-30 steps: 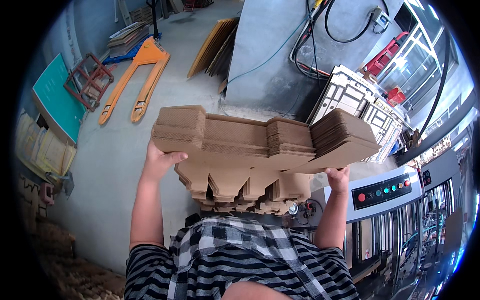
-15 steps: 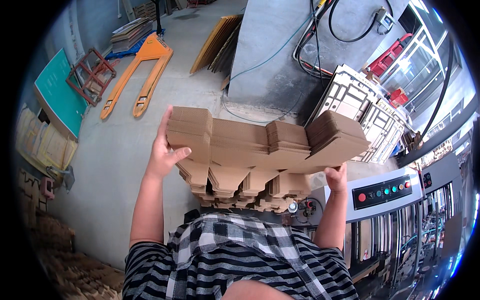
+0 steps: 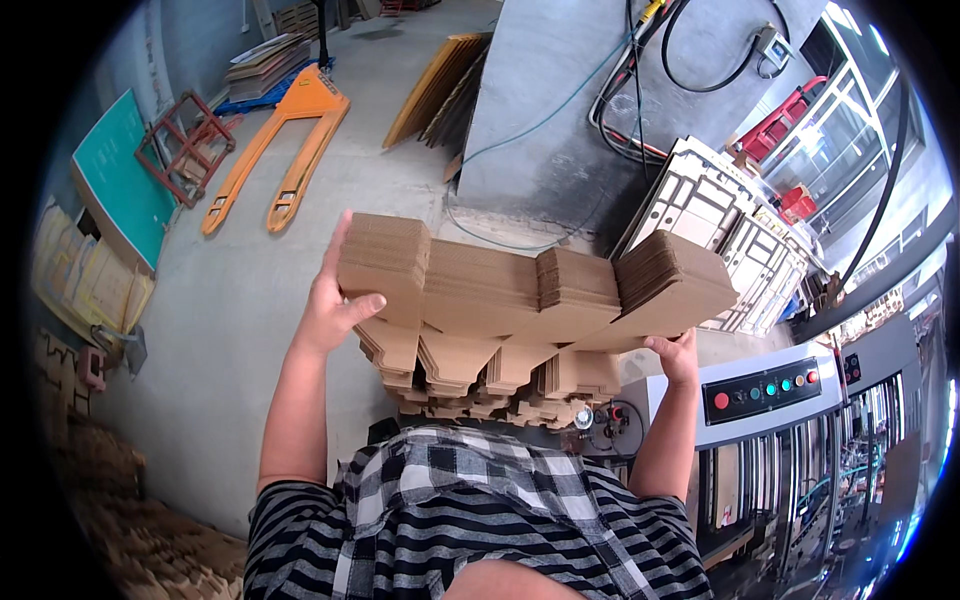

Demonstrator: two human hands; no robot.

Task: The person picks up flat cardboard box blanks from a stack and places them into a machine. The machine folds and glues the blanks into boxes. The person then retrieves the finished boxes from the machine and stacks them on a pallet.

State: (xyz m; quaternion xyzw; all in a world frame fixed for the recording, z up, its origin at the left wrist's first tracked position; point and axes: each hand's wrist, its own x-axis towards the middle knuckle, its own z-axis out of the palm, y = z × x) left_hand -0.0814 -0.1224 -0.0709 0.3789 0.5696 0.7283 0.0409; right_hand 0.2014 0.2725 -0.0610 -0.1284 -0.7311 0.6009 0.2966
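A thick stack of die-cut brown cardboard blanks (image 3: 480, 285) spans the space in front of my chest, its notched edges lined up. My left hand (image 3: 338, 300) grips the stack's left end, with the thumb on the near face and the fingers along the outer side. At the right end, my right hand (image 3: 677, 355) holds the lower edge; its thumb shows and the other fingers are mostly hidden beneath or behind the card. More notched cardboard blanks (image 3: 470, 405) show just below the stack, close to my apron.
A machine with a button panel (image 3: 765, 390) stands at my right. Beyond are an orange pallet jack (image 3: 290, 140), a green board (image 3: 125, 180), a red metal frame (image 3: 188, 150) and white cutting-die boards (image 3: 700, 190). Piled cardboard (image 3: 110, 500) lies at lower left.
The stack's right end has dipped slightly, and my right thumb now lies closer against its lower edge. Both hands keep their hold; the view has shifted a little.
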